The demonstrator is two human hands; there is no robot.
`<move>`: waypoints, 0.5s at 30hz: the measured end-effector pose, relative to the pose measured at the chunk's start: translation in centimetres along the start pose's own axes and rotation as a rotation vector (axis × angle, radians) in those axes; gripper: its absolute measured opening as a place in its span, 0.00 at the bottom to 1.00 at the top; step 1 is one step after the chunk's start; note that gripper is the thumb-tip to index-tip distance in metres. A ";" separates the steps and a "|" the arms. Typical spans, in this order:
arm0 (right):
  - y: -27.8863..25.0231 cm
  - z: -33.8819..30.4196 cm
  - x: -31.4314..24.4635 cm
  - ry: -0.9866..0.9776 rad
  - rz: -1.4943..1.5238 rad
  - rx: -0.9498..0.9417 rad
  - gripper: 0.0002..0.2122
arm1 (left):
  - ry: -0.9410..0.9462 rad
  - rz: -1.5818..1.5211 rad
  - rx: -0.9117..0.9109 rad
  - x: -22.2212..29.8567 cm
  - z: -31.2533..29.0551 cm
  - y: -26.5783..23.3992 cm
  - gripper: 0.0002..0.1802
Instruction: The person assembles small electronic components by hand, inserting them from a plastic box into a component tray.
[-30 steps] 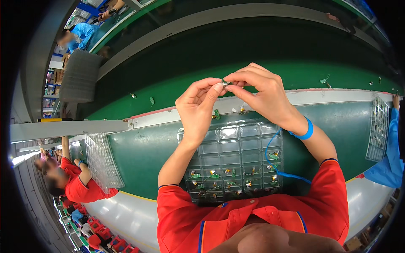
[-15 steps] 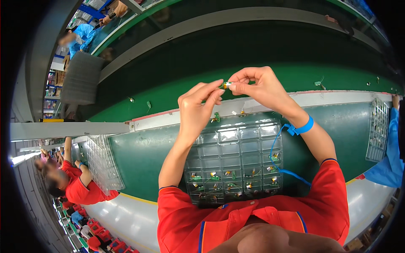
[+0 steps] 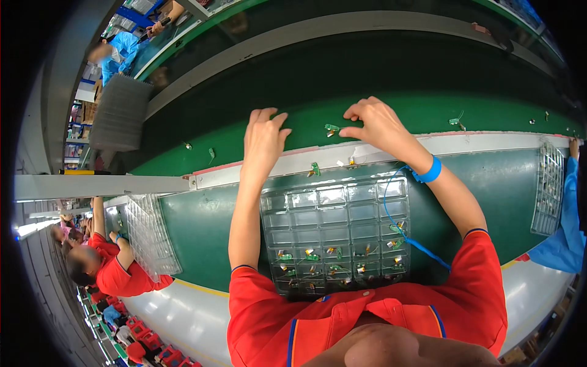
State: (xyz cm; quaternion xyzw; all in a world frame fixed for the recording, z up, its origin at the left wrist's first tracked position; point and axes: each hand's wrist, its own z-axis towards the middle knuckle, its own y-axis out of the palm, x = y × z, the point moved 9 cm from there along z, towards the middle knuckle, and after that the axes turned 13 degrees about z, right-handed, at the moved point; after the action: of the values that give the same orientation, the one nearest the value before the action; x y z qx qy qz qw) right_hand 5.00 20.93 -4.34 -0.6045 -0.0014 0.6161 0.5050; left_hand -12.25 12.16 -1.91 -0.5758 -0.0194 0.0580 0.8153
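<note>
Hovering over the long green surface, the right hand has thumb and fingers wide beside a small green-and-gold circuit piece; can't tell if they touch! Left hand: fingers spread, empty. Looks like a pick-or-release moment; gripping calls for a narrow pinch. Nearer, a thin blue cord crosses the clear plastic compartment tray, right side.

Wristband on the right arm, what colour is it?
The wristband is blue, best seen in the head view.
</note>
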 end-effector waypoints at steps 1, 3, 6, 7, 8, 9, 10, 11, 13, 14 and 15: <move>0.3 -0.2 0.1 0.000 -0.001 0.001 0.14 | 0.001 -0.001 0.001 0.7 0.3 0.4 0.14; 1.4 -0.2 -0.2 -0.007 -0.055 -0.046 0.14 | 0.161 -0.188 0.037 3.8 0.8 0.5 0.14; 1.3 -0.3 0.0 0.013 -0.038 -0.046 0.13 | 0.375 -0.221 -0.040 8.5 1.5 2.3 0.09; 0.8 -0.3 0.0 0.025 -0.018 -0.025 0.13 | 0.364 -0.219 -0.036 8.7 1.6 2.5 0.09; 0.7 -0.2 -0.2 0.019 -0.018 -0.029 0.13 | 0.382 -0.106 -0.075 9.0 1.5 3.0 0.07; 0.2 -0.1 -0.3 0.022 -0.037 -0.003 0.13 | 0.397 0.009 -0.117 9.0 1.4 3.6 0.05; -0.1 0.0 -0.5 0.025 -0.055 0.023 0.13 | 0.383 0.001 -0.026 8.7 1.3 2.9 0.03; -0.1 0.0 -0.7 0.021 -0.052 0.017 0.13 | 0.376 0.004 -0.028 8.4 1.2 2.9 0.03; -0.1 0.0 -1.0 0.024 -0.049 0.025 0.13 | 0.228 -0.134 0.001 6.8 1.2 2.3 0.02; 0.1 -0.1 -1.3 0.022 -0.044 0.026 0.13 | 0.228 -0.129 -0.001 6.9 1.3 1.6 0.02; 0.4 -0.2 -1.4 0.048 0.101 0.025 0.12 | -0.014 -0.512 -0.102 5.2 1.5 1.9 0.02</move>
State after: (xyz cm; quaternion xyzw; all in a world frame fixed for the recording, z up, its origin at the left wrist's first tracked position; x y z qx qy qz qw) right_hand 4.53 19.75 -3.61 -0.6122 0.0490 0.6258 0.4808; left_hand -7.37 14.79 -3.34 -0.5919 -0.1732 -0.1472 0.7733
